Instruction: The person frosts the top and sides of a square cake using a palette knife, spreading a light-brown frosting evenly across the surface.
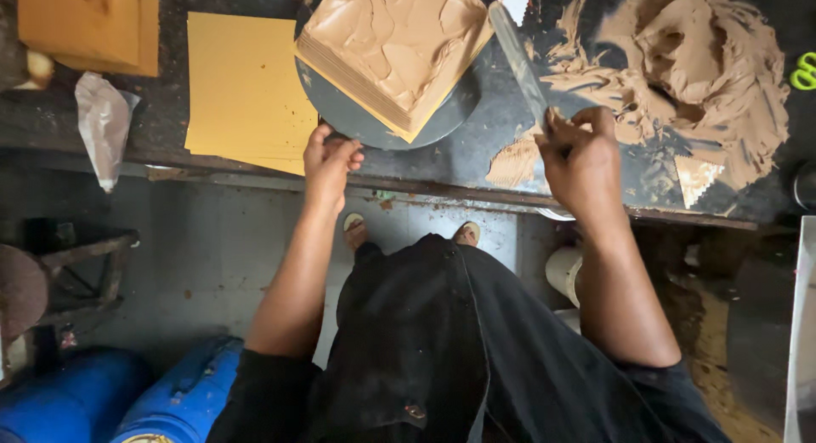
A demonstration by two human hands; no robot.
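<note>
Dark worktop (pixel 476 145); hands: left (pixel 327 167) gripping turntable (pixel 365 124), right (pixel 578 158) seemingly clenched around spatula (pixel 518 65).

A dark worktop (pixel 476 154) spans above a grey floor (pixel 204 256), blue barrels (pixel 76 400) lower left

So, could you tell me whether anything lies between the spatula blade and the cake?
Nothing visible does. The spatula, held in the right hand, has its blade right beside the cake; whether they touch is unclear.
</note>
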